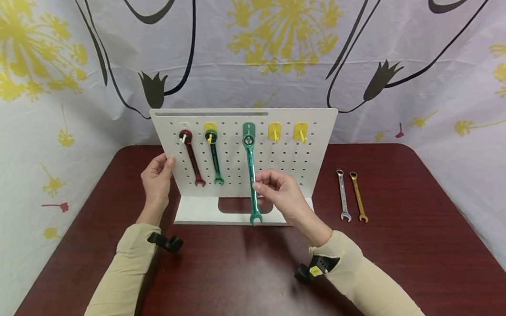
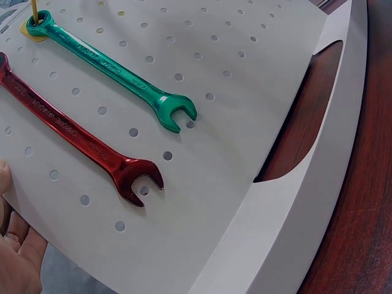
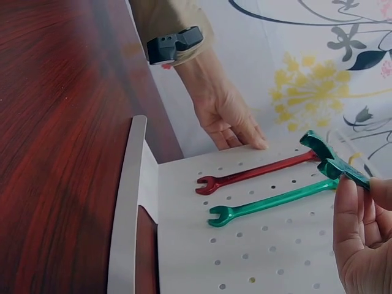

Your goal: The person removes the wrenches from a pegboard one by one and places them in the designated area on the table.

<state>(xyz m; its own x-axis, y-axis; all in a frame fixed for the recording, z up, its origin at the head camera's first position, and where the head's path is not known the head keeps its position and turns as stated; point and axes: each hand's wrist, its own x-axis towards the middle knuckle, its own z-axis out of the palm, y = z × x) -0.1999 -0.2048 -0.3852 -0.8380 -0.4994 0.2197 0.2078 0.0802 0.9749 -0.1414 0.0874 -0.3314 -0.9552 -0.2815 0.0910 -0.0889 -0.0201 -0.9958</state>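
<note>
My left hand [image 1: 157, 179] grips the left edge of a white pegboard stand [image 1: 233, 164], thumb on the front and fingers behind. My right hand [image 1: 283, 195] pinches a shiny teal-green combination wrench [image 1: 251, 165] by its shank. The wrench's ring end overlaps the teal hook [image 1: 249, 129] in the head view, and its open end tilts out toward me, over the stand's base. In the right wrist view the held wrench's jaw end [image 3: 331, 160] shows foreshortened. A red wrench [image 1: 193, 159] and a darker green wrench [image 1: 214, 159] hang by their ring ends to the left.
Two yellow hooks [image 1: 275, 132] on the board's right side carry nothing. A silver wrench [image 1: 342, 195] and a gold wrench [image 1: 358, 197] lie on the dark red table [image 1: 426, 219], right of the stand. A patterned curtain [image 1: 265, 82] hangs behind.
</note>
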